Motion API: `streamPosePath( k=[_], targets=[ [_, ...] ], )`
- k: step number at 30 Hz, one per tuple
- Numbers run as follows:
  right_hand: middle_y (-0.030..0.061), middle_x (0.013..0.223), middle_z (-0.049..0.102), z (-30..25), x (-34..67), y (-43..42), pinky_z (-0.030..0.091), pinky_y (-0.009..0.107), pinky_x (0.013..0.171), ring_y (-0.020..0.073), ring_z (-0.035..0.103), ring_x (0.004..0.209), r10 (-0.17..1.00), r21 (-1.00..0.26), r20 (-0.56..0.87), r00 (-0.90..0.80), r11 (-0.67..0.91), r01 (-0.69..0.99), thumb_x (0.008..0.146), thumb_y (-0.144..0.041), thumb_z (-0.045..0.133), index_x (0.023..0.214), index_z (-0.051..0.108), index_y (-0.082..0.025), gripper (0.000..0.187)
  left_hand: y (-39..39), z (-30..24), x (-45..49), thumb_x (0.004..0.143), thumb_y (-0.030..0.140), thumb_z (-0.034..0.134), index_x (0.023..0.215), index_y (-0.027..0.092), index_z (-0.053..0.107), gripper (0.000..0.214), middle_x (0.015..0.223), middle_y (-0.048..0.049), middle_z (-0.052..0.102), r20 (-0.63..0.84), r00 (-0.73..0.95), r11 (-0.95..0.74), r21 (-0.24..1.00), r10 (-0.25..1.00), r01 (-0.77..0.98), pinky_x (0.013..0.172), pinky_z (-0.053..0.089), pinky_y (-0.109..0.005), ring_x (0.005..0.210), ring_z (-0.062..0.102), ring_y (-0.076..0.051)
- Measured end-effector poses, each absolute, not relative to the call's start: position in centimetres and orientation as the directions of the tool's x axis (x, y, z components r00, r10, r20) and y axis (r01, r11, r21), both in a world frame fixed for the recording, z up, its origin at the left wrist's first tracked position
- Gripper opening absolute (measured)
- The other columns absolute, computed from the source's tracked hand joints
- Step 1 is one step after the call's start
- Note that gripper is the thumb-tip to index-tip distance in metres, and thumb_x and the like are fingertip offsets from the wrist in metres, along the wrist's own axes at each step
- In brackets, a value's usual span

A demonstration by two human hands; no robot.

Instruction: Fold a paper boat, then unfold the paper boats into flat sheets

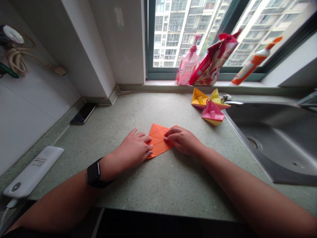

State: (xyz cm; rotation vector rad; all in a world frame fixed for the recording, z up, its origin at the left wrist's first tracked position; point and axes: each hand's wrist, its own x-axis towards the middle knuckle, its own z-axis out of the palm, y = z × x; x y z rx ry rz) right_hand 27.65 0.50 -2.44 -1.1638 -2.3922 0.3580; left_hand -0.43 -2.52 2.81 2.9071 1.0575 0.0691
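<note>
A creased square of orange origami paper (pixel 156 138) lies on the speckled green countertop (pixel 158 185) in front of me. My left hand (pixel 135 145) rests at the paper's left edge, its fingers spread and lying flat, with the fingertips on the sheet. A dark smartwatch (pixel 94 173) is on that wrist. On the paper's right side, my right hand (pixel 183 140) has its fingers bent and pressed together at the sheet, covering that corner. Several folded paper pieces, among them a pink and yellow one (pixel 213 114) and an orange-yellow one (pixel 198 98), stand farther back to the right.
A steel sink (pixel 274 132) is set into the counter at right. At left lie a phone (pixel 83 113) and a white power bank (pixel 34 170) with a cable. The windowsill holds a pink pump bottle (pixel 188 67), a red bag (pixel 214 61) and an orange-white bottle (pixel 252 64).
</note>
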Motion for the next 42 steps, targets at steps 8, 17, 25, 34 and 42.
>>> streamPosePath(
  k=[8,17,25,34,42],
  targets=[
    [0.0043,0.116,0.08,-2.5,27.8,0.5,0.06,0.037,0.097,0.0189,0.074,0.105,0.796,-0.444,0.283,-0.535,0.603,0.662,0.097,-0.007,0.059,0.102,0.086,-0.031,0.037,-2.8,3.6,-1.1,0.098,0.037,0.067,0.088,0.024,0.078,0.019,0.102,-0.0039,0.078,-0.065,0.761,-0.76,0.041,0.645,0.648,0.098,0.044,-0.043,0.093,0.068,-0.024],
    [0.0046,0.116,0.08,-2.4,27.8,0.5,0.059,0.036,0.094,0.0188,0.074,0.103,0.796,-0.441,0.279,-0.538,0.604,0.664,0.097,-0.008,0.062,0.1,0.087,-0.031,0.035,-2.4,3.8,-2.0,0.097,0.058,0.069,0.076,0.024,0.08,0.041,0.084,-0.0047,0.078,-0.057,0.76,-0.752,0.12,0.647,0.649,0.079,0.046,-0.039,0.082,0.07,-0.025],
    [0.0037,0.115,0.08,-2.5,27.7,0.5,0.059,0.037,0.094,0.0193,0.073,0.104,0.784,-0.409,0.281,-0.554,0.62,0.67,0.095,-0.008,0.064,0.098,0.088,-0.032,0.034,-2.8,2.7,0.6,0.106,0.057,0.058,0.12,0.02,0.076,0.044,0.131,-0.0125,0.075,0.189,0.759,-0.781,0.121,0.624,0.612,0.111,0.05,-0.048,0.125,0.067,-0.032],
    [0.0031,0.113,0.082,-2.0,28.2,0.6,0.058,0.038,0.093,0.023,0.072,0.105,0.846,-0.353,0.281,-0.453,0.53,0.771,0.093,-0.008,0.067,0.088,0.088,-0.031,0.031,-2.7,2.2,0.6,0.096,0.056,0.073,0.132,0.021,0.07,0.051,0.147,-0.015,0.067,0.031,0.833,-0.816,0.225,0.553,0.533,0.109,0.053,-0.048,0.127,0.067,-0.034],
    [0.0003,0.113,0.084,-1.1,28.7,1.0,0.058,0.039,0.091,0.024,0.073,0.103,0.93,-0.284,0.254,-0.266,0.335,0.899,0.086,-0.005,0.065,0.08,0.087,-0.029,0.032,-2.8,2.3,0.6,0.099,0.042,0.072,0.129,0.02,0.072,0.038,0.148,-0.0137,0.067,0.012,0.823,-0.802,0.234,0.568,0.55,0.109,0.054,-0.046,0.127,0.067,-0.032]
  ],
)
